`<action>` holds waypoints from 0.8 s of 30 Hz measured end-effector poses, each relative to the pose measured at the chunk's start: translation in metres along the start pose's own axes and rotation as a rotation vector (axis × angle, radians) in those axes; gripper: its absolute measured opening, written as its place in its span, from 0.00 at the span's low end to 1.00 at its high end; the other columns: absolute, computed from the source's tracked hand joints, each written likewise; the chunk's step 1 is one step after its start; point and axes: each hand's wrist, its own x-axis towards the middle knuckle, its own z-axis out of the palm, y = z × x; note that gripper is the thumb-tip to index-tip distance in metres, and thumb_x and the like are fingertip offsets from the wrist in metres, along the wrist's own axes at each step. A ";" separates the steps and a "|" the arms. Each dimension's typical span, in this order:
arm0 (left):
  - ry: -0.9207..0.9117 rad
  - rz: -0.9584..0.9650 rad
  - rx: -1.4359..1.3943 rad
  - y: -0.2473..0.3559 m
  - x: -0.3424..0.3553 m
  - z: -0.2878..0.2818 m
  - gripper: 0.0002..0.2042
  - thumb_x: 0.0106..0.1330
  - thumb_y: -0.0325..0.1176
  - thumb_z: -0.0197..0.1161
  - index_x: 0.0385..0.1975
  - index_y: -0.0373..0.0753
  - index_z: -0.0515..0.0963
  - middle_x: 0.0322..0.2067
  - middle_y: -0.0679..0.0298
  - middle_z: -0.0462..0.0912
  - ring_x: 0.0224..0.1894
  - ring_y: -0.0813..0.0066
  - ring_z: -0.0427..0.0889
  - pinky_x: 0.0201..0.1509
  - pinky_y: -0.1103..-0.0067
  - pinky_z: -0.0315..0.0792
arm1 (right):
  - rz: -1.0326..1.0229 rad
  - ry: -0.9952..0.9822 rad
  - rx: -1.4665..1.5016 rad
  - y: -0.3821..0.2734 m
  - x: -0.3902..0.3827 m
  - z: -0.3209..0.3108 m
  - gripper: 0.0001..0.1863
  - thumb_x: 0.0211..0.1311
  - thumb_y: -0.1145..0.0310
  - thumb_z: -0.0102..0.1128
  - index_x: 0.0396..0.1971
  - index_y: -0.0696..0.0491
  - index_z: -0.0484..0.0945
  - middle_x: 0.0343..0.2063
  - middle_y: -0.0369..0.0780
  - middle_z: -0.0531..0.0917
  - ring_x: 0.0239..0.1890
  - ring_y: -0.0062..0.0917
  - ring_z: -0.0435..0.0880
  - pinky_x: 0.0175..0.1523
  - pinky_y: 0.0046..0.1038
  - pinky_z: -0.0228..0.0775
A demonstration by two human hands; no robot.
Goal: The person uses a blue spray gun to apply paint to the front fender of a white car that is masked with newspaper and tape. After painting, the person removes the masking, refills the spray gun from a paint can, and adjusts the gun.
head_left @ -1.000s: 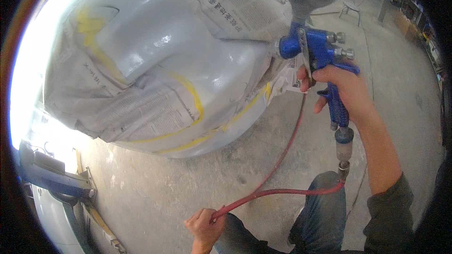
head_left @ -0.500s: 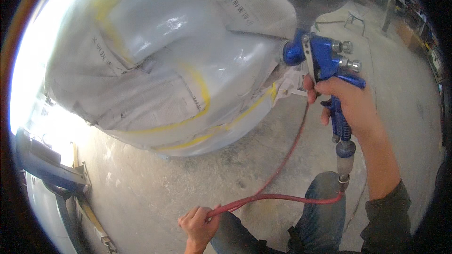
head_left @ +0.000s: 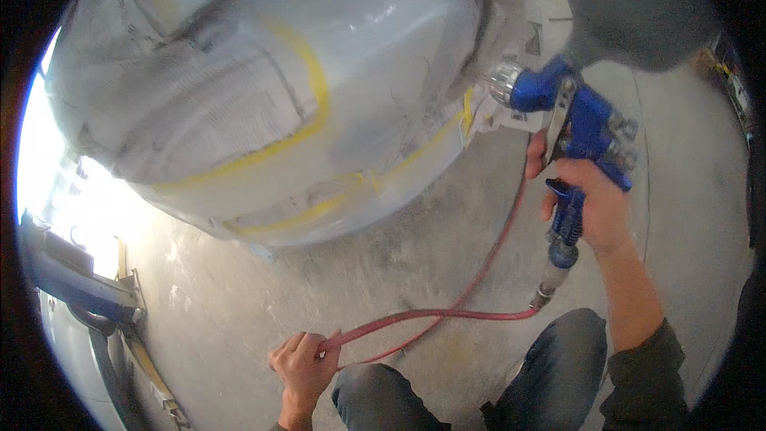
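My right hand (head_left: 602,211) is wrapped round the grip of a blue spray gun (head_left: 586,124), its fingers at the trigger lever. A large dark grey cup (head_left: 638,12) sits on top of the gun. The silver nozzle points left, close to the right end of a pale grey vehicle panel (head_left: 375,68), possibly a bumper. Masking paper (head_left: 219,104) and yellow tape (head_left: 321,92) cover parts of that panel. From the gun's base runs a red air hose (head_left: 447,314); lower down, my left hand (head_left: 303,363) is closed on it.
Concrete floor (head_left: 319,291) lies beneath the panel. A blue and dark piece of equipment (head_left: 84,283) stands at the left, beside strong light. The hose loops above my knees (head_left: 570,359). Items line the far right edge (head_left: 730,84).
The panel sits farther left and higher in the picture. The spray gun has shifted right and tilted, its base swinging left. My left hand, still on the hose, has moved left.
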 end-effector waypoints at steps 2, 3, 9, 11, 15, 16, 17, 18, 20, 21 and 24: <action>-0.002 0.022 0.019 -0.007 -0.004 0.007 0.17 0.48 0.36 0.77 0.12 0.43 0.70 0.09 0.70 0.65 0.10 0.79 0.63 0.14 0.79 0.55 | -0.023 0.105 0.014 0.041 -0.013 0.002 0.17 0.59 0.69 0.52 0.49 0.57 0.76 0.38 0.41 0.82 0.39 0.27 0.83 0.27 0.26 0.79; -0.002 0.039 0.037 -0.012 -0.006 0.009 0.17 0.48 0.36 0.77 0.12 0.44 0.70 0.10 0.70 0.65 0.10 0.79 0.63 0.14 0.79 0.54 | -0.006 0.054 0.052 0.057 -0.017 0.006 0.16 0.61 0.69 0.53 0.48 0.55 0.75 0.39 0.40 0.81 0.41 0.26 0.81 0.31 0.28 0.80; -0.036 0.049 0.130 -0.035 -0.032 0.014 0.17 0.48 0.35 0.76 0.12 0.43 0.70 0.10 0.69 0.66 0.10 0.76 0.64 0.15 0.77 0.55 | 0.057 -0.104 0.200 0.142 -0.032 0.045 0.17 0.60 0.71 0.55 0.50 0.54 0.73 0.42 0.40 0.80 0.45 0.25 0.79 0.33 0.28 0.80; -0.037 0.007 0.142 -0.038 -0.045 0.019 0.17 0.48 0.34 0.76 0.12 0.42 0.71 0.10 0.68 0.66 0.11 0.75 0.64 0.15 0.76 0.56 | 0.061 -0.135 0.218 0.166 -0.035 0.058 0.17 0.59 0.72 0.55 0.50 0.54 0.73 0.41 0.40 0.79 0.45 0.24 0.79 0.33 0.27 0.80; -0.012 -0.065 0.167 -0.035 -0.055 0.021 0.17 0.48 0.33 0.76 0.12 0.41 0.71 0.10 0.67 0.66 0.11 0.73 0.64 0.16 0.76 0.56 | 0.034 -0.183 0.300 0.182 -0.028 0.077 0.13 0.61 0.73 0.57 0.46 0.56 0.76 0.38 0.38 0.82 0.38 0.19 0.81 0.30 0.22 0.77; -0.002 -0.066 0.172 -0.036 -0.057 0.019 0.17 0.48 0.33 0.76 0.12 0.41 0.70 0.09 0.67 0.66 0.11 0.74 0.64 0.16 0.77 0.56 | 0.010 -0.170 0.341 0.183 -0.028 0.082 0.11 0.62 0.74 0.58 0.44 0.57 0.78 0.36 0.38 0.84 0.35 0.17 0.82 0.29 0.20 0.76; 0.003 -0.071 0.175 -0.037 -0.059 0.018 0.17 0.48 0.33 0.76 0.12 0.41 0.70 0.09 0.67 0.66 0.11 0.74 0.64 0.16 0.77 0.56 | 0.014 -0.168 0.287 0.183 -0.028 0.082 0.10 0.61 0.73 0.57 0.42 0.56 0.77 0.33 0.38 0.82 0.31 0.17 0.80 0.28 0.20 0.74; 0.008 -0.074 0.176 -0.037 -0.061 0.017 0.17 0.48 0.33 0.76 0.11 0.41 0.70 0.10 0.67 0.66 0.11 0.74 0.64 0.16 0.77 0.56 | 0.016 -0.163 0.233 0.181 -0.028 0.080 0.09 0.60 0.71 0.57 0.40 0.56 0.77 0.31 0.37 0.81 0.27 0.17 0.79 0.27 0.19 0.72; 0.011 -0.085 0.185 -0.032 -0.058 0.011 0.17 0.48 0.33 0.76 0.11 0.41 0.70 0.10 0.67 0.66 0.11 0.74 0.64 0.16 0.77 0.57 | 0.016 -0.124 0.179 0.166 -0.024 0.078 0.08 0.58 0.70 0.57 0.36 0.55 0.77 0.27 0.36 0.79 0.22 0.16 0.75 0.25 0.19 0.68; 0.006 -0.088 0.197 -0.029 -0.056 0.009 0.17 0.48 0.32 0.76 0.11 0.41 0.70 0.10 0.67 0.66 0.11 0.74 0.64 0.16 0.77 0.57 | 0.012 -0.087 0.186 0.160 -0.022 0.076 0.07 0.58 0.70 0.57 0.35 0.56 0.77 0.25 0.35 0.78 0.20 0.15 0.74 0.25 0.18 0.67; 0.020 -0.054 0.183 -0.022 -0.049 0.007 0.17 0.47 0.32 0.76 0.11 0.42 0.70 0.10 0.67 0.66 0.11 0.74 0.64 0.16 0.76 0.57 | -0.012 0.018 0.191 0.143 -0.020 0.072 0.06 0.58 0.71 0.59 0.33 0.56 0.78 0.23 0.34 0.78 0.18 0.14 0.73 0.23 0.18 0.65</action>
